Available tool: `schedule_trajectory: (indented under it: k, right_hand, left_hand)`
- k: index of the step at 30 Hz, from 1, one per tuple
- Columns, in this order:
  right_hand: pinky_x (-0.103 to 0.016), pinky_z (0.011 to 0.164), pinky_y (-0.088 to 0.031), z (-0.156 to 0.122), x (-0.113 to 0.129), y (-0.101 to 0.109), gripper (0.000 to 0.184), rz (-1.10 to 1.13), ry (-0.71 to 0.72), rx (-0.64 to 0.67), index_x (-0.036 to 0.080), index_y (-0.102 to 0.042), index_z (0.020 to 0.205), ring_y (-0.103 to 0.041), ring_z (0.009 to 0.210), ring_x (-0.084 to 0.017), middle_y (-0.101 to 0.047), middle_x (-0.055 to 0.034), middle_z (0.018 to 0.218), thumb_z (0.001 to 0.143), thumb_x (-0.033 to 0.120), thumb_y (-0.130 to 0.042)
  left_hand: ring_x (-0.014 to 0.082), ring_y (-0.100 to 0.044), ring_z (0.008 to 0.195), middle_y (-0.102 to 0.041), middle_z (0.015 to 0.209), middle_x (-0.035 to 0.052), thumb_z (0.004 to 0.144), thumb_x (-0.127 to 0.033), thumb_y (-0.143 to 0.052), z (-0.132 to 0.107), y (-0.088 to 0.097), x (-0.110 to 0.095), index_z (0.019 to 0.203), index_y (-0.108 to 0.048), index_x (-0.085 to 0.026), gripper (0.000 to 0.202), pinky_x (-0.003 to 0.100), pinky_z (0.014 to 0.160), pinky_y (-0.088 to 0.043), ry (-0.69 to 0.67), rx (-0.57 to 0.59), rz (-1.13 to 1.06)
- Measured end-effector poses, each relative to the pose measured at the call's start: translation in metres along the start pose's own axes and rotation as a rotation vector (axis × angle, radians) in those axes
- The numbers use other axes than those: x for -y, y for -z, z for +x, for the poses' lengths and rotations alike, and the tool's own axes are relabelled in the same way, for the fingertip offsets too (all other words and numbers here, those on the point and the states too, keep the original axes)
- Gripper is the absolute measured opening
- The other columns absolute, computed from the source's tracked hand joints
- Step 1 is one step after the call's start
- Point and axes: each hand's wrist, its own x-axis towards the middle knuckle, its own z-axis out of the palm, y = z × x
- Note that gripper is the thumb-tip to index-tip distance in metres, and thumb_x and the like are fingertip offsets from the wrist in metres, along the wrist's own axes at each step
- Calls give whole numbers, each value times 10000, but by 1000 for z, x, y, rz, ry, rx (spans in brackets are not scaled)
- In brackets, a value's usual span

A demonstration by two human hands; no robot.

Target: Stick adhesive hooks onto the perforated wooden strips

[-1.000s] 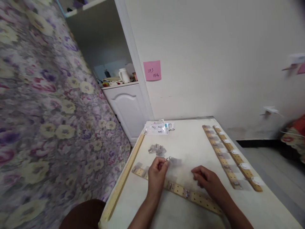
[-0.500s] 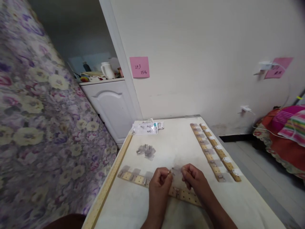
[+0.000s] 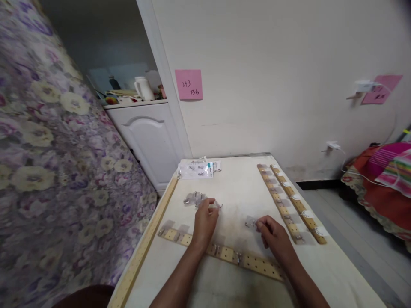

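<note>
1. Clear packet (image 3: 250, 222) with small metal bits sat beyond the crosswise wooden strip (image 3: 226, 254), at the fingertips of the person's right hand (image 3: 272, 233), which pinched it by one edge.
2. Left hand (image 3: 205, 220) reached past the crosswise strip with its fingers curled; a small clear piece (image 3: 219, 205) with a metal tip showed just beside the fingertips, though one could not tell whether it was pinched or merely near.
3. Pile of packets (image 3: 192, 198) lay beyond the crosswise strip, close to the left hand, while a flat retail package (image 3: 194, 170) lay farther beyond on the desk (image 3: 237, 184).
4. Two more strips, an inner one (image 3: 283, 210) and one bearing white discs (image 3: 300, 207), stood off to the crosswise strip's right.
5. Right-hand trouble seemed likeliest from that edge-only hold: slick plastic could slide out, dropping the packet short of the crosswise strip or onto it.
6. Beyond the strip, a careless sweep of the left fingers could scatter the pile.
7. Right forearm crossed the crosswise strip's right end in view, so a lowered arm could knock it askew and disturb the metal pieces (image 3: 238, 257) along it.
</note>
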Motion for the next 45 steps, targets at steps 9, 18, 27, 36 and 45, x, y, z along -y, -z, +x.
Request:
schedule_trajectory:
  k: [9,18,27,36,45]
  right_hand:
    - [-222,468,-344,-7,15,3,309,115,41,155,186,-528,744,-432,426,-79,-509,54,578,863,467,-482]
    - [-211,474,-359,-16,20,20,240,172,38,292,165,-591,839,-433,479,-71,-473,55,634,831,402,-557]
    - [-217,535,-342,-19,0,27,172,59,11,471,156,-587,795,-438,577,-95,-528,26,660,823,324,-560]
    - [-232,568,-331,-15,-17,22,191,-94,41,442,159,-559,708,-435,611,-113,-501,29,628,824,307,-527]
    - [-237,570,-331,-15,-21,19,178,-137,13,433,162,-570,706,-447,607,-122,-507,26,626,803,306,-530]
  left_hand:
    - [145,-584,811,-614,919,6,750,-102,-547,-69,-12,-34,1016,-594,-223,296,265,743,-469,-191,320,25]
    - [146,-543,738,-585,780,3,808,-132,-534,-96,-21,-51,782,-611,-196,104,258,682,-407,-216,357,56]
    - [141,-563,701,-620,758,1,843,-171,-476,-155,-28,-15,812,-582,-198,113,235,636,-430,-76,440,31]
    - [190,-594,811,-633,871,65,849,-131,-423,-170,-42,9,913,-548,-201,156,293,685,-493,-404,474,244]
    - [195,-585,887,-628,951,63,869,-126,-424,-168,-48,11,1002,-539,-214,196,319,742,-507,-413,435,206]
